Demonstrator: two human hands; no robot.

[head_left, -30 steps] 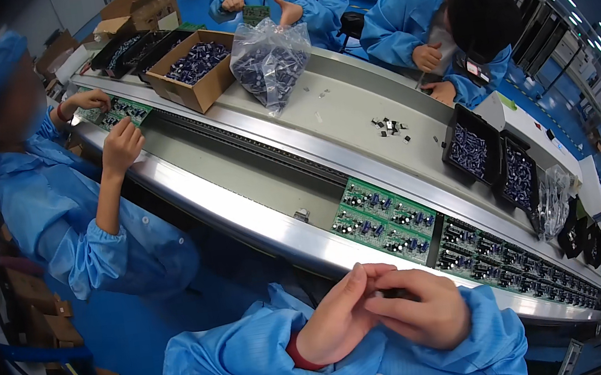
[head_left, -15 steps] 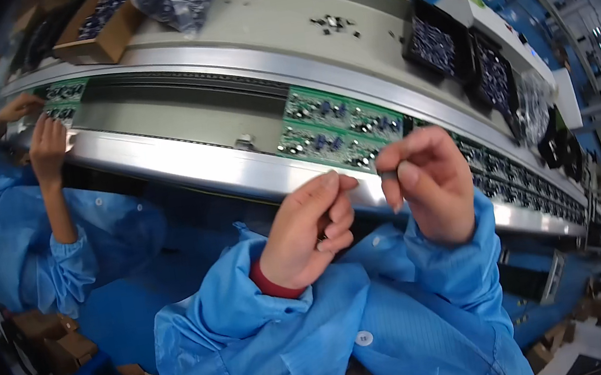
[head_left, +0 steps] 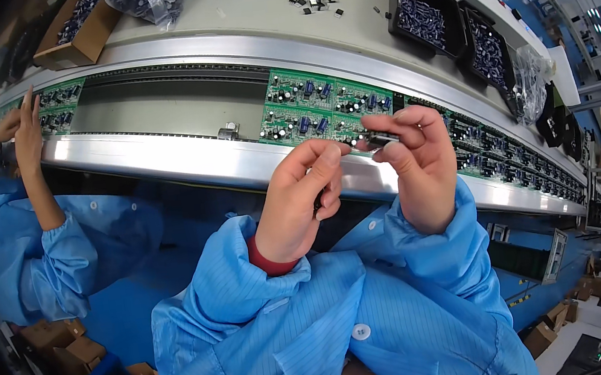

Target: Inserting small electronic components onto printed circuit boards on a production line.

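Note:
My right hand point(head_left: 425, 163) pinches a small black electronic component point(head_left: 383, 137) between thumb and fingers. Thin shiny leads seem to point from it toward my left hand. My left hand point(head_left: 300, 199) is closed, thumb and forefinger together, their tips close beside those leads; whether they touch cannot be told. Something dark shows among its curled lower fingers, too hidden to name. Just beyond both hands lies a green circuit board panel point(head_left: 297, 104) on the conveyor, fitted with blue-purple capacitors and other small parts.
A metal rail point(head_left: 181, 148) runs along the conveyor's near side. On the shelf behind lie loose black components point(head_left: 314, 3), black trays of capacitors point(head_left: 421, 20), a cardboard box point(head_left: 72, 35) and a plastic bag point(head_left: 151, 1). At left, a co-worker's hands point(head_left: 26, 132) are over another board.
The component in my right hand has tilted into clearer view, and my hands sit slightly higher against the board. The co-worker's hands have shifted, and the whole view has moved a little.

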